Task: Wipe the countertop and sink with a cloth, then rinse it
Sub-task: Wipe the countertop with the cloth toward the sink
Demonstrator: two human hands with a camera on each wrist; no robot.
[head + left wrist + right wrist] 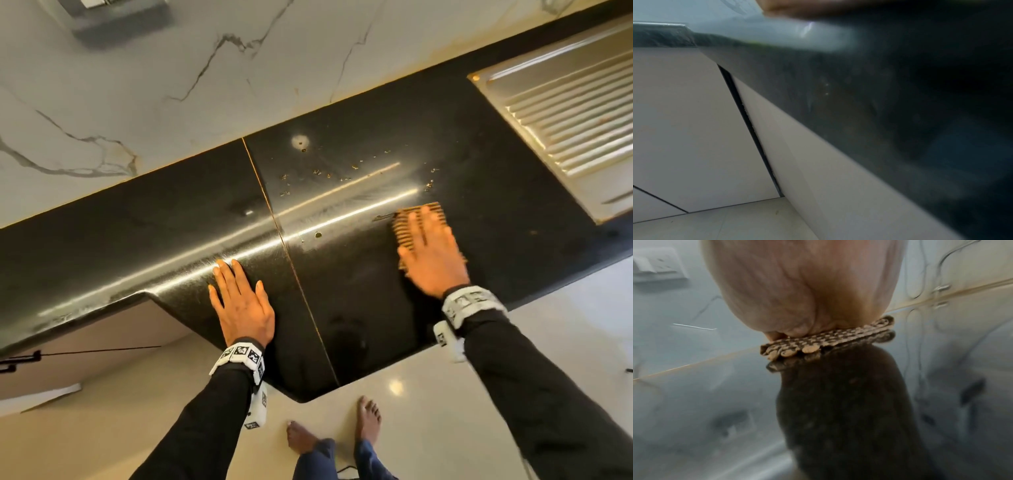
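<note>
Item: countertop [359,308], black, glossy, crossing the frame from lower left to right edge.

Cloth [409,214]: tan, ribbed, folded; centre right of the frame, flat on the countertop under the right hand [430,255]. Fingers straight and spread, pressing it down, not curled round it.

Left hand [241,305]: centre of frame, flat on the countertop, fingers straight, holding nothing.

Crumbs [354,167]: yellowish, scattered above and left of the cloth. One pale ring mark [300,141] further up.

Sink [561,113]: steel, only the ribbed drainer visible at upper right; bowl out of frame, contents cannot be told.

Risks, as judged: a flat palm may slide over the cloth and let it bunch; a sweep toward the near edge would drop crumbs on the floor by the bare feet [368,419]; the ring mark may need firmer rubbing.
</note>
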